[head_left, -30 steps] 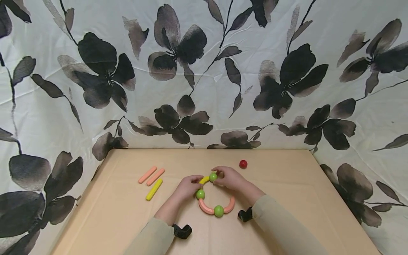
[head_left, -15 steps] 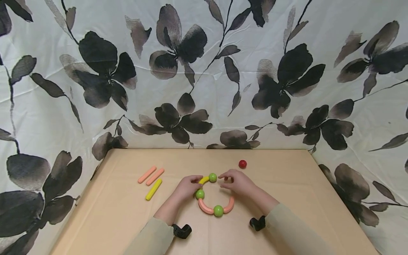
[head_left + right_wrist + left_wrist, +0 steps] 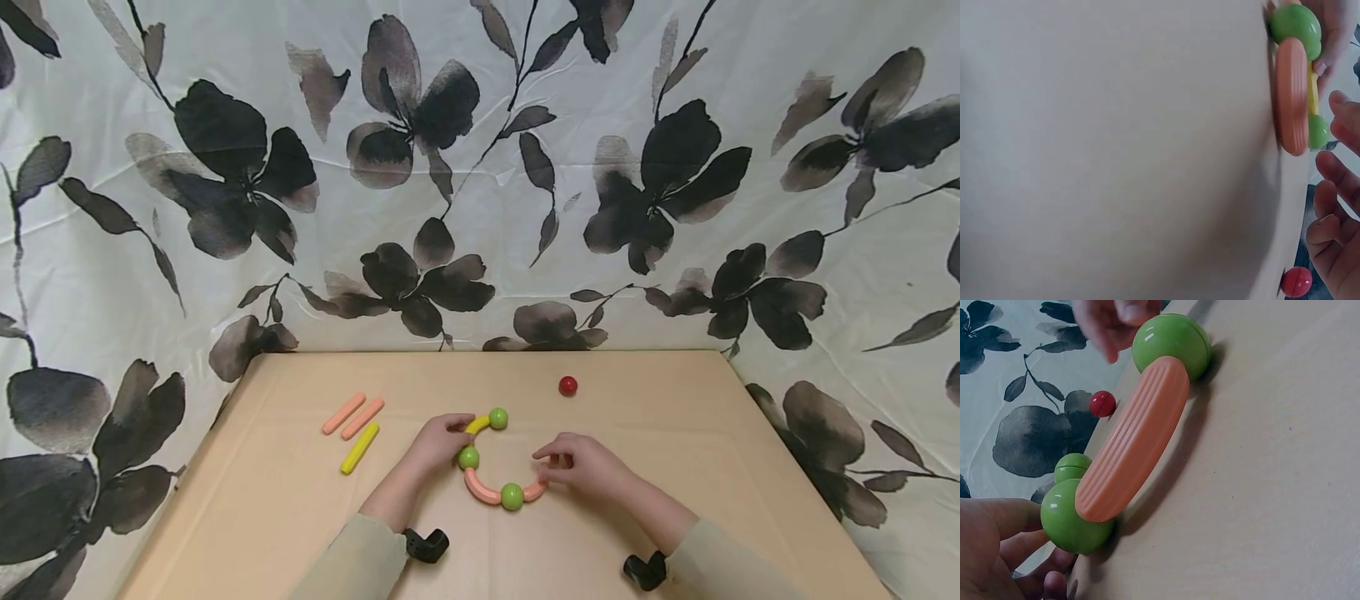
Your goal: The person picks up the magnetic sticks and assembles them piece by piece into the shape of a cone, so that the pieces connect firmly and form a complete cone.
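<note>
Curved toy sticks and green balls form an open ring on the table. My left hand (image 3: 433, 443) pinches the yellow curved stick (image 3: 478, 424) at the ring's upper left. One green ball (image 3: 498, 418) sits at that stick's far end; another green ball (image 3: 468, 457) joins it to a pink curved stick (image 3: 482, 490). At the bottom a third green ball (image 3: 512, 497) links to a shorter-looking pink stick (image 3: 533, 492), partly behind my right fingertips. My right hand (image 3: 588, 467) is loosely bent over that end; in the right wrist view its fingers (image 3: 1335, 165) hold nothing.
A red ball (image 3: 567, 386) lies near the table's back edge. Two straight pink sticks (image 3: 343, 414) and a straight yellow stick (image 3: 360, 448) lie at the left. Floral cloth (image 3: 450, 183) rises behind the table (image 3: 660, 400).
My right hand has let go of the top green ball and moved back and down to the right pink stick's end. My left hand has stayed at the yellow curved stick.
</note>
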A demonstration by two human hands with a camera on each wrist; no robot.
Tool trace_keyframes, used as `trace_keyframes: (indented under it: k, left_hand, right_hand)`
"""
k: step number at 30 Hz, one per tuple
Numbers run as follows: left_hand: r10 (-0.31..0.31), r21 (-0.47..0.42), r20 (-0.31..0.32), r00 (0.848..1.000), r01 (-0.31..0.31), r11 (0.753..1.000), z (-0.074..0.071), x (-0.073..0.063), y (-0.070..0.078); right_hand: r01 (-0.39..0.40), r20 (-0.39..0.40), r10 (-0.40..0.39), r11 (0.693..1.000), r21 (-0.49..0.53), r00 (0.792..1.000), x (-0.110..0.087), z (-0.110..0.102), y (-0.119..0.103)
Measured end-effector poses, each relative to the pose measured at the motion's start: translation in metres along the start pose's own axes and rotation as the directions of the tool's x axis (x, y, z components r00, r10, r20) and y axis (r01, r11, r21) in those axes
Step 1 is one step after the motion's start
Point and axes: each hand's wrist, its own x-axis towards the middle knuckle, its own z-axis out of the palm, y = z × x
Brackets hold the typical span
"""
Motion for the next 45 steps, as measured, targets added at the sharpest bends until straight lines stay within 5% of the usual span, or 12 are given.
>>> trace_keyframes:
  k: [8, 17, 36, 45]
  left_hand:
    - [-0.009, -0.008, 0.0, 1.0, 0.009, 1.0, -0.001, -0.001, -0.001]
    - [-0.011, -0.005, 0.004, 1.0, 0.011, 1.0, -0.001, -0.001, 0.0]
    - [0.005, -0.005, 0.004, 1.0, -0.005, 1.0, 0.004, 0.009, 0.002]
    - [0.001, -0.024, 0.015, 1.0, -0.001, 1.0, 0.004, 0.009, 0.001]
  right_hand:
    - [-0.014, 0.064, 0.012, 1.0, 0.021, 0.998, -0.01, 0.012, -0.003]
    - [0.013, 0.077, -0.007, 0.997, -0.076, 0.997, -0.008, 0.019, -0.002]
    - [0.131, 0.114, -0.118, 0.984, -0.121, 0.987, 0.031, -0.005, 0.025]
    - [0.109, 0.142, -0.096, 0.991, -0.083, 0.985, 0.04, -0.01, 0.031]
